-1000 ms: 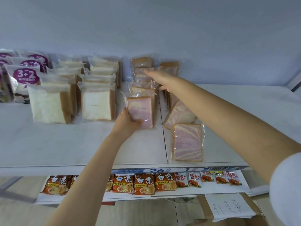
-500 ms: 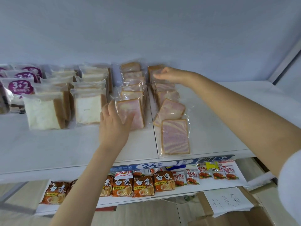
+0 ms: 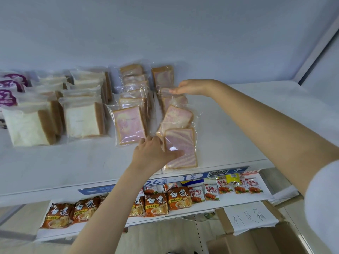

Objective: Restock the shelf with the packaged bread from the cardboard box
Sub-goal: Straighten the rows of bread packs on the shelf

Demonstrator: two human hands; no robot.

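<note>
Two rows of pink-swirl packaged bread stand on the white shelf point(image 3: 73, 162). The front pack of the left row point(image 3: 129, 125) stands upright. In the right row, one pack point(image 3: 177, 117) leans back and another pack point(image 3: 183, 143) lies flat by the shelf's front edge. My left hand point(image 3: 153, 153) grips the flat pack's left edge, thumb on top. My right hand point(image 3: 190, 88) rests palm down, fingers straight, on the tops of the right row's rear packs point(image 3: 163, 76). The cardboard box point(image 3: 256, 241) sits low at the right, its inside hidden.
White bread packs point(image 3: 82, 118) fill the shelf left of the pink rows, with purple-labelled packs point(image 3: 9, 96) at the far left. The lower shelf holds instant noodle packs point(image 3: 156, 204) and small snack packets point(image 3: 223, 187). A handwritten paper label point(image 3: 251, 217) lies on the box.
My left hand left the front pack of the left pink row and moved right onto the flat pack. My right hand stayed over the right row's rear packs.
</note>
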